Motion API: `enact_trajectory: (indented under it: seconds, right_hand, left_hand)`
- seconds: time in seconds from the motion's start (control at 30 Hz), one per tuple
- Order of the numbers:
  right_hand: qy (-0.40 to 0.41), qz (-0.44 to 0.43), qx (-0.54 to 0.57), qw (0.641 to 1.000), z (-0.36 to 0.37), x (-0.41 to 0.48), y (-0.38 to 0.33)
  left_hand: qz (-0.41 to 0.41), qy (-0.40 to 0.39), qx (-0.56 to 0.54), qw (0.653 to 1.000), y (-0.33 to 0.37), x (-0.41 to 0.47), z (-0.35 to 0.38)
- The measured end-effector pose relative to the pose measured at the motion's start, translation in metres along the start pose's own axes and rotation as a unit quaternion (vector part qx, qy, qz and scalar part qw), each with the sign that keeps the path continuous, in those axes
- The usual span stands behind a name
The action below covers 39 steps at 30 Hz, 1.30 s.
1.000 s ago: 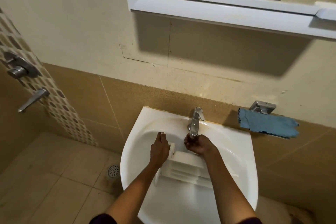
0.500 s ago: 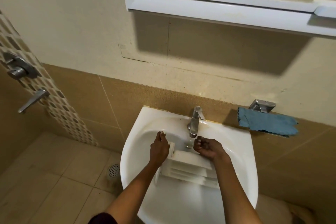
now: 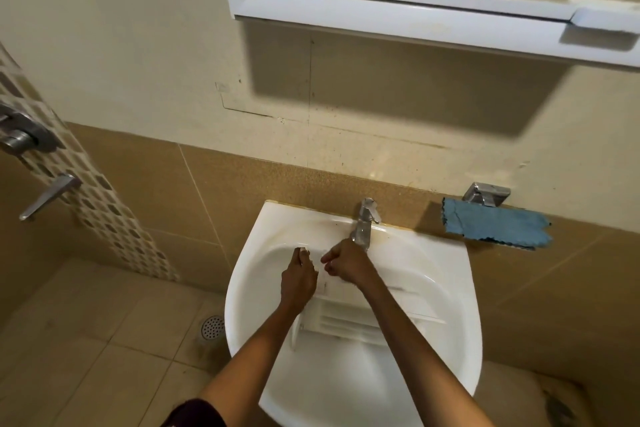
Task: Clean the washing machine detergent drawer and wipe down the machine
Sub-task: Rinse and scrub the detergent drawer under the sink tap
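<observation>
Slip risk: white plastic detergent drawer (image 3: 346, 321) in white ceramic basin (image 3: 450, 291).
Far end is gripped by left hand (image 3: 299, 282); right hand (image 3: 349, 263) is curled, hold not discernible; wetted plastic could be dropped.

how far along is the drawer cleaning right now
Done: the detergent drawer lies in the sink. In hand: the left hand holds it while the right hand works its far end under the tap. Left: wiping the machine; the blue cloth hangs beside the sink.
</observation>
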State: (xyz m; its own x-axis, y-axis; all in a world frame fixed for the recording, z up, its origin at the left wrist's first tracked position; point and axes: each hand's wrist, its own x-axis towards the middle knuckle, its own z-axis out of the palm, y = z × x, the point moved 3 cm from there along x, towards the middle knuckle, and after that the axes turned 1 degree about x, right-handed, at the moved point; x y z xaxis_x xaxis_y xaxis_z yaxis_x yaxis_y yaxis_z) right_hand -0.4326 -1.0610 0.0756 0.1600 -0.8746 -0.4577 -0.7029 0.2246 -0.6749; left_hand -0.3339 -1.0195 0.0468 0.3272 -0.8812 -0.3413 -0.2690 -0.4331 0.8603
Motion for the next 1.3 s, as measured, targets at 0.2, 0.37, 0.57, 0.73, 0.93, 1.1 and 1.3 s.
enact_trajectory:
  seconds: [0.2,0.37,0.57,0.73,0.93,1.1,1.3]
  right_hand:
    - [-0.062,-0.003,-0.178,0.982,0.024,-0.001,0.005]
    - [-0.103,0.058,-0.21,0.97,0.02,0.017,0.003]
    - [0.015,0.085,-0.069,0.994,0.017,0.029,0.009]
    - [-0.123,0.094,-0.106,0.982,0.021,0.018,0.004]
    - [0.056,0.087,0.038,0.994,0.025,0.024,0.019]
    - [-0.003,0.029,-0.01,1.0,0.034,0.021,0.019]
    - [0.032,0.028,0.071,0.997,0.028,0.027,0.039]
  left_hand:
    - [-0.001,0.007,-0.001,1.0,-0.002,0.001,0.0]
    - [-0.006,0.009,0.002,1.0,-0.002,0.003,0.001]
    - [0.003,0.006,0.004,1.0,-0.003,0.003,0.002]
    - [-0.008,0.003,-0.001,1.0,-0.007,0.007,0.002]
    - [-0.004,0.002,-0.001,1.0,-0.01,0.007,0.004]
    - [-0.012,0.005,-0.007,1.0,-0.01,0.008,0.003]
    - [-0.003,0.004,-0.003,1.0,-0.009,0.008,0.003]
